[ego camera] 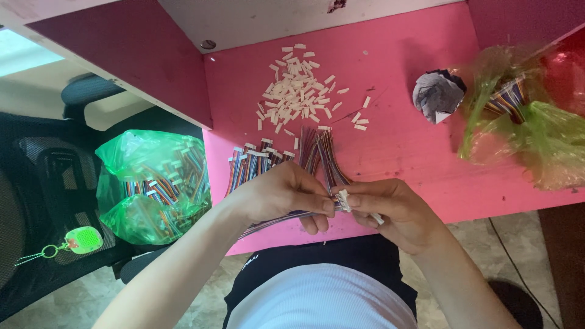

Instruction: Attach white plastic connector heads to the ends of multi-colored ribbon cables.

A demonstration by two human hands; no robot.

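My left hand pinches a flat ribbon of thin multicoloured wires near its end, thumb on top, and my right hand closes thumb and forefinger on a small white plastic connector housing, right at the wire tips. I judge the step goes best if I keep the wires flat and in order and push straight into the housing without twisting.

All this happens just above the near edge of the pink tabletop. On it lie a loose heap of white housings, finished wire bundles, a crumpled grey paper ball and green plastic bags. To my left, a green bag of wires rests on a black chair.
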